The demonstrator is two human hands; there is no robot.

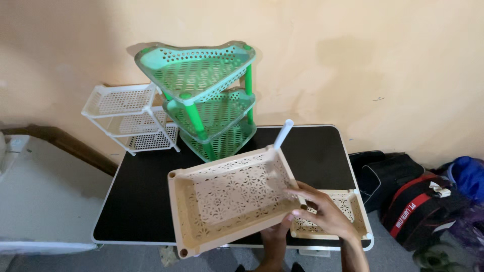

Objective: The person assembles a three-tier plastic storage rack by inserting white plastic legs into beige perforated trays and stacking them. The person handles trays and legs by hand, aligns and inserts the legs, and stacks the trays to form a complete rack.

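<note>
Beige plastic tray (232,201) tilts above the black table (141,201), pinched at its near edge between right hand (325,214) fingers on top and left hand (277,234) beneath. Beyond the fingertips a white post (283,134) rises, then green (212,95) and white (128,116) racks.

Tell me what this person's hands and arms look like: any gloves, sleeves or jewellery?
Both hands are bare, with no gloves. The right hand and its forearm show no sleeve, watch, ring or bracelet as far as the picture reaches. The left hand is mostly hidden behind a beige tray; the part that shows is also uncovered. The fingernails are short and unpainted. Nothing is worn below the elbows that I can see.
</note>
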